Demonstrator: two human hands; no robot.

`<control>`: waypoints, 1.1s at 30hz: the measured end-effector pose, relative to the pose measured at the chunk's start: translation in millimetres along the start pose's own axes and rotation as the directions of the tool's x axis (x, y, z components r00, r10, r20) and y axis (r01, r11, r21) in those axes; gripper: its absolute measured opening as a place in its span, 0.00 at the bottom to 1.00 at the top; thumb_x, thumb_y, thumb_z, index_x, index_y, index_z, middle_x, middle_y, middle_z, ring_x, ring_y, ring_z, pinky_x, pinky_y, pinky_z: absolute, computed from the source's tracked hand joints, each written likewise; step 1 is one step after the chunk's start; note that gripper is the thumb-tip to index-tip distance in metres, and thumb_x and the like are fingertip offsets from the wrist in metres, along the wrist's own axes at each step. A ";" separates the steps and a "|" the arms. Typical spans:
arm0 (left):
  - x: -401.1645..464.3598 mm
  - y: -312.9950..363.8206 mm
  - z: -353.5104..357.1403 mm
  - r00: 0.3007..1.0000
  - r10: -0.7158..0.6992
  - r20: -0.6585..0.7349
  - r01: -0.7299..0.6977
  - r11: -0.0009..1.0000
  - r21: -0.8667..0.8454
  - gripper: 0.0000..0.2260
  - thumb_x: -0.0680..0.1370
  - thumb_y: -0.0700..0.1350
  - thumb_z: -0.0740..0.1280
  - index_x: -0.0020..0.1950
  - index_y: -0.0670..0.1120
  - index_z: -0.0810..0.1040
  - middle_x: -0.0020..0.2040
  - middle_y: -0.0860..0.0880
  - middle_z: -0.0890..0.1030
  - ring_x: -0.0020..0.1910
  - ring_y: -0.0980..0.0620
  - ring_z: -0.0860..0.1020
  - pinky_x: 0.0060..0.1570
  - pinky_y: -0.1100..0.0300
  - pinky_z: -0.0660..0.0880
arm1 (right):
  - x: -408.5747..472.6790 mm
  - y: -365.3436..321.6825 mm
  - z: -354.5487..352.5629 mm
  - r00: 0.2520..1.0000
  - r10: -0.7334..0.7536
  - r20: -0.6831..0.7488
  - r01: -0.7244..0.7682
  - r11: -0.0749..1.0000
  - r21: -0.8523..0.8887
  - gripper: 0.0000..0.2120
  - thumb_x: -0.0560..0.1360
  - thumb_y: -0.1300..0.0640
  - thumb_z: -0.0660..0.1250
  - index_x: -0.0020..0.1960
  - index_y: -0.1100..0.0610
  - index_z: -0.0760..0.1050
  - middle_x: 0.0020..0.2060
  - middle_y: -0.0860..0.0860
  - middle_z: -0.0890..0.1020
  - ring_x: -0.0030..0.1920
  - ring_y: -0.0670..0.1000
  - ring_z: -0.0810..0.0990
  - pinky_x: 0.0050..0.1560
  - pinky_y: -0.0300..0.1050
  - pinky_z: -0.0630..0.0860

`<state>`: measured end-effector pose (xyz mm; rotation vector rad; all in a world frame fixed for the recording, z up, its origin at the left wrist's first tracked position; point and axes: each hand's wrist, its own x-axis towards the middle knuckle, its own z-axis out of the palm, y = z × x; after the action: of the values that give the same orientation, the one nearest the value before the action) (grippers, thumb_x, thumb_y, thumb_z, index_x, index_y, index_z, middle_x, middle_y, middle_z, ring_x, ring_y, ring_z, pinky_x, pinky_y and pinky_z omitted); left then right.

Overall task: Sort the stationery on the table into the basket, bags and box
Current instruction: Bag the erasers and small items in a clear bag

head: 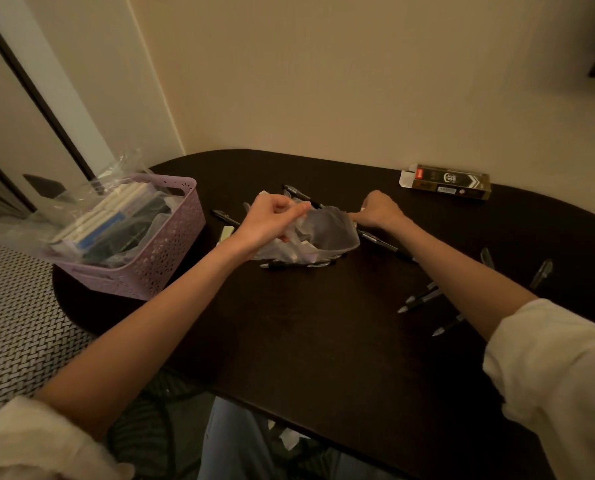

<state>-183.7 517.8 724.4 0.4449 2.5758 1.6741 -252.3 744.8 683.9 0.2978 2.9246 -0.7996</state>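
Landmark: clear plastic bag (323,233), one, lying at the middle of the dark tabletop (323,341), pale items inside.
Your left hand (271,220): grip closed, fingers pinching the bag's left edge.
Your right hand (380,211): knuckles up at the bag's right edge, on the tabletop; whether its grip pinches the bag you cannot tell from here.
Basket (157,251): one, lilac, perforated, left of the bag at the tabletop's left edge; packed with booklets and clear wrapping.
Box (446,181): one, dark, flap open, beyond and right of the bag near the wall-side edge.
Pens, beside the bag: black ones poke out behind, left of, under and right of it; exact count unclear.
Pens, right of the bag (424,299): about six, scattered toward the right edge, some hidden by your forearm.
Pale eraser-like piece (225,234): one, just left of the bag.
Open room: bare tabletop between the bag and the near edge.
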 end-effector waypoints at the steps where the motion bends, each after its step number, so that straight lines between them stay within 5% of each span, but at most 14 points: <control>1: -1.2 0.3 -0.5 1.000 0.000 0.003 0.000 1.000 0.002 0.14 0.79 0.49 0.66 0.48 0.37 0.81 0.35 0.44 0.75 0.27 0.60 0.73 0.31 0.64 0.76 | -1.6 -1.0 1.1 1.000 0.004 0.012 -0.003 1.000 -0.011 0.18 0.71 0.45 0.72 0.37 0.57 0.70 0.33 0.51 0.73 0.33 0.49 0.72 0.32 0.43 0.68; 5: -4.7 0.0 -3.6 1.000 -0.001 -0.011 0.000 1.000 -0.010 0.13 0.79 0.49 0.65 0.48 0.39 0.81 0.38 0.40 0.76 0.30 0.54 0.73 0.30 0.65 0.74 | -4.0 -4.4 4.2 0.999 0.051 -0.016 -0.050 0.998 0.040 0.11 0.73 0.52 0.70 0.41 0.58 0.72 0.39 0.54 0.76 0.39 0.51 0.75 0.37 0.45 0.70; 9: -4.4 -0.1 -5.4 1.000 -0.021 -0.019 0.021 1.000 -0.002 0.11 0.80 0.48 0.64 0.48 0.43 0.82 0.43 0.34 0.78 0.37 0.47 0.74 0.33 0.61 0.75 | -35.0 -26.2 -30.1 0.986 -0.033 -0.163 0.110 0.865 0.490 0.09 0.76 0.53 0.64 0.42 0.58 0.76 0.33 0.50 0.73 0.34 0.45 0.70 0.38 0.41 0.68; 11: -3.6 0.6 -4.5 0.999 -0.036 -0.030 0.035 0.999 -0.010 0.10 0.80 0.48 0.64 0.48 0.43 0.81 0.45 0.35 0.79 0.38 0.47 0.75 0.34 0.61 0.75 | -60.8 -43.6 -54.0 0.989 -0.121 -0.084 0.146 0.726 0.673 0.08 0.77 0.54 0.62 0.45 0.57 0.75 0.35 0.50 0.73 0.34 0.45 0.69 0.36 0.38 0.67; 13: -3.2 2.0 -2.6 0.997 -0.049 -0.054 0.047 0.999 -0.023 0.10 0.81 0.47 0.63 0.48 0.43 0.81 0.43 0.37 0.78 0.37 0.48 0.74 0.33 0.62 0.74 | -77.9 -56.3 -67.7 0.954 -0.250 0.167 0.020 0.607 0.794 0.05 0.78 0.56 0.61 0.48 0.58 0.72 0.36 0.52 0.75 0.32 0.45 0.70 0.29 0.34 0.65; 15: -2.8 3.8 0.1 0.996 -0.055 -0.075 0.052 0.998 -0.036 0.11 0.81 0.47 0.63 0.47 0.43 0.81 0.41 0.40 0.76 0.36 0.49 0.73 0.32 0.62 0.72 | -86.8 -61.8 -69.1 0.858 -0.326 0.397 -0.113 0.634 0.765 0.06 0.79 0.58 0.62 0.53 0.60 0.71 0.37 0.55 0.78 0.29 0.44 0.71 0.24 0.32 0.64; 17: -2.4 4.4 2.0 0.995 -0.059 -0.085 0.055 0.997 -0.047 0.10 0.81 0.47 0.62 0.46 0.44 0.81 0.40 0.40 0.76 0.35 0.50 0.73 0.32 0.61 0.72 | -91.4 -64.7 -62.0 0.810 -0.317 0.493 -0.059 0.792 0.607 0.07 0.78 0.58 0.63 0.53 0.61 0.74 0.37 0.54 0.80 0.28 0.42 0.72 0.24 0.31 0.64; 20: -3.2 3.8 3.5 0.994 -0.066 -0.091 0.061 0.997 -0.057 0.10 0.81 0.46 0.62 0.46 0.44 0.80 0.35 0.47 0.76 0.31 0.57 0.74 0.31 0.64 0.73 | -95.2 -71.4 -46.0 0.856 -0.260 0.448 0.157 0.955 0.253 0.07 0.77 0.56 0.66 0.46 0.59 0.78 0.32 0.49 0.78 0.29 0.42 0.72 0.28 0.33 0.68; 24: -4.6 1.6 4.5 0.994 -0.048 -0.101 0.042 0.998 -0.056 0.11 0.81 0.45 0.62 0.44 0.45 0.81 0.32 0.49 0.74 0.29 0.57 0.72 0.32 0.62 0.73 | -91.3 -78.5 -21.5 0.906 -0.294 0.306 0.321 0.946 -0.043 0.08 0.75 0.55 0.69 0.39 0.56 0.75 0.31 0.49 0.78 0.32 0.45 0.77 0.34 0.38 0.72; 29: -6.8 -5.3 1.5 0.991 -0.068 -0.114 0.059 0.995 -0.078 0.12 0.82 0.45 0.61 0.50 0.41 0.82 0.32 0.47 0.73 0.30 0.56 0.72 0.32 0.61 0.75 | -85.7 -79.2 -7.9 0.887 -0.332 0.320 0.369 0.928 -0.060 0.09 0.72 0.54 0.72 0.46 0.59 0.79 0.39 0.51 0.80 0.39 0.48 0.78 0.39 0.42 0.75; 33: -11.7 -13.3 -2.6 0.987 -0.123 -0.102 0.114 0.990 -0.085 0.12 0.82 0.45 0.60 0.48 0.42 0.81 0.37 0.42 0.74 0.34 0.50 0.74 0.31 0.63 0.76 | -81.6 -69.9 -23.4 0.886 -0.372 0.277 0.325 0.924 0.200 0.07 0.75 0.60 0.69 0.51 0.61 0.80 0.43 0.53 0.84 0.42 0.47 0.84 0.44 0.41 0.82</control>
<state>-175.9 507.5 712.1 0.1993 2.5400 1.7963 -188.4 684.6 750.0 -0.3337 2.6531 -1.0061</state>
